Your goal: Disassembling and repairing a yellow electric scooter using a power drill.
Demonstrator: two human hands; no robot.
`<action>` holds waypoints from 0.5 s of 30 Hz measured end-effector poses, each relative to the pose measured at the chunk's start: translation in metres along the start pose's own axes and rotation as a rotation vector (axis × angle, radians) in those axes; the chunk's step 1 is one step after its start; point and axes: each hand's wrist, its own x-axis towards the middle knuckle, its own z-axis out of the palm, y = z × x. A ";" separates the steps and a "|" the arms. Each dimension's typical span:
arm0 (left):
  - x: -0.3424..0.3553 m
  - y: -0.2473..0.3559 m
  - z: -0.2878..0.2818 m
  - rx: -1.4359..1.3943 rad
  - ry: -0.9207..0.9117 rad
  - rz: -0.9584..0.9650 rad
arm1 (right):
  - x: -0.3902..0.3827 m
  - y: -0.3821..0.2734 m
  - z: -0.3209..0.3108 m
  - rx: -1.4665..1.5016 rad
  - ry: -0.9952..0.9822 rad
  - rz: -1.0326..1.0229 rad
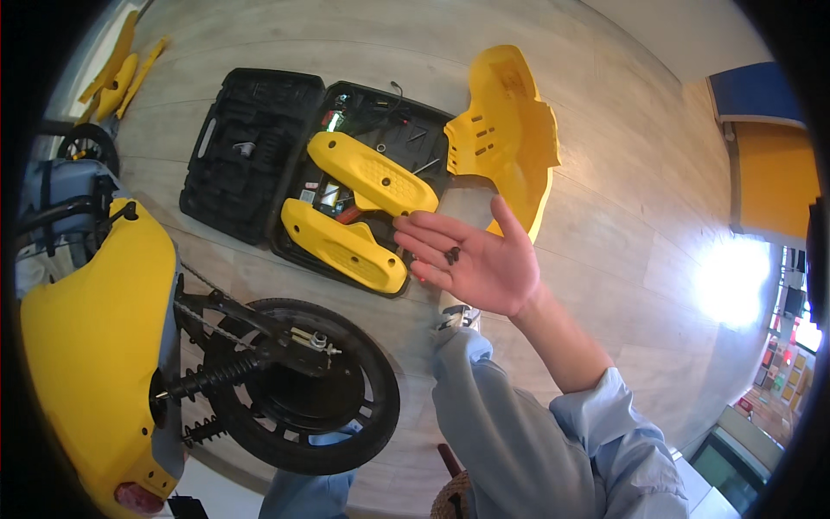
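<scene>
My right hand [484, 259] is held palm up with its fingers stretched out and thumb apart. A few small dark screws [452, 255] lie loose on it near the base of the fingers. Just beyond the fingertips, two yellow plastic side covers [373, 176] with dark holes rest across an open black tool case [251, 147]. Part of the nearer cover [341, 246] is close to my little finger. My left hand is out of the picture.
At left stands a yellow two-wheeled vehicle [95, 329] with its black rear wheel [380, 406], chain and spring shocks exposed. A large yellow body panel [510, 112] lies beyond my hand. More yellow parts [112, 86] lean at the far left. My shoe [456, 318] is beneath my wrist.
</scene>
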 end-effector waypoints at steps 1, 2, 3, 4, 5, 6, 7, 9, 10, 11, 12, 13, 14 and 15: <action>0.001 0.000 0.001 -0.001 -0.005 -0.004 | -0.001 0.002 0.004 0.002 0.000 -0.001; 0.001 0.000 0.002 -0.003 -0.012 -0.007 | -0.001 0.005 0.007 -0.009 -0.034 -0.014; -0.003 0.003 0.000 -0.004 -0.015 -0.010 | -0.002 0.008 0.010 -0.020 -0.066 -0.026; -0.002 0.001 0.000 -0.005 -0.019 -0.019 | -0.003 0.008 0.007 -0.022 -0.062 -0.028; -0.003 -0.001 -0.001 -0.007 -0.024 -0.026 | -0.003 0.009 0.000 -0.037 -0.014 -0.063; -0.003 -0.002 -0.001 -0.010 -0.029 -0.032 | -0.002 0.010 -0.008 -0.053 0.034 -0.096; 0.000 -0.008 0.001 -0.010 -0.034 -0.048 | -0.003 0.012 -0.022 -0.128 0.097 -0.030; 0.005 -0.011 0.009 -0.010 -0.055 -0.065 | 0.000 0.025 -0.047 -0.171 0.189 0.047; 0.003 -0.009 0.008 -0.013 -0.061 -0.064 | 0.001 0.028 -0.047 -0.167 0.186 0.051; 0.001 -0.008 0.007 -0.016 -0.065 -0.064 | 0.002 0.030 -0.048 -0.185 0.186 0.010; -0.001 -0.007 0.006 -0.019 -0.070 -0.065 | 0.003 0.031 -0.049 -0.203 0.187 -0.032; 0.000 -0.009 0.007 -0.019 -0.073 -0.075 | 0.003 0.028 -0.046 -0.160 0.218 -0.053; 0.002 -0.010 0.008 -0.019 -0.076 -0.085 | 0.004 0.027 -0.049 -0.161 0.223 -0.056; 0.003 -0.011 0.008 -0.019 -0.080 -0.094 | 0.004 0.026 -0.056 -0.168 0.385 -0.045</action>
